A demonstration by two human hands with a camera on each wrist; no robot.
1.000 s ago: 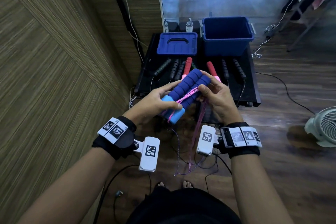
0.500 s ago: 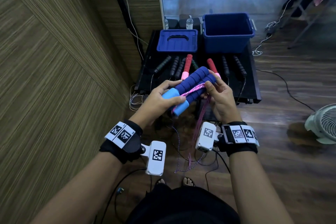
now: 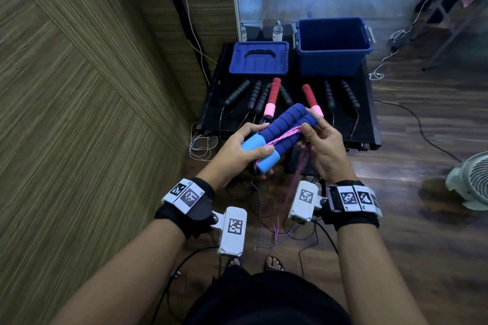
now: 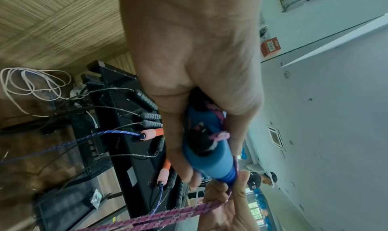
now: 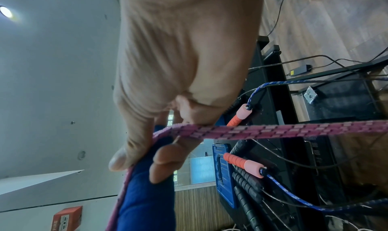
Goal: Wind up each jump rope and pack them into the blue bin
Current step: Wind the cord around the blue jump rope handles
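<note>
Counts: one pair of dark blue foam jump-rope handles with light blue end caps (image 3: 280, 134), held side by side; one pink braided rope (image 3: 286, 133) attached to them. On the black low table (image 3: 369, 124) at 12 o'clock from the hands: two red foam handles with pink caps (image 3: 272, 97) on a blue braided rope, and at least six black ribbed handles (image 3: 348, 95) with thin cords. One open blue plastic bin (image 3: 332, 45) at the table's far right corner, one blue bin lid with a moulded handle (image 3: 260, 58) just left of it.

Left hand (image 3: 237, 150): palm in, fingers curled under the light blue ends of the handle pair, thumb pressed over the top. Right hand (image 3: 322, 148): thumb and fingers pinch the pink rope against the dark blue foam at the middle of the pair; one turn crosses the handles diagonally, the rest hangs toward 6 o'clock, down to the wooden floor (image 3: 422, 258).

Writing: a red wall box (image 4: 270, 46) reads "FIRE". Wrist units carry black-and-white square codes.
</note>
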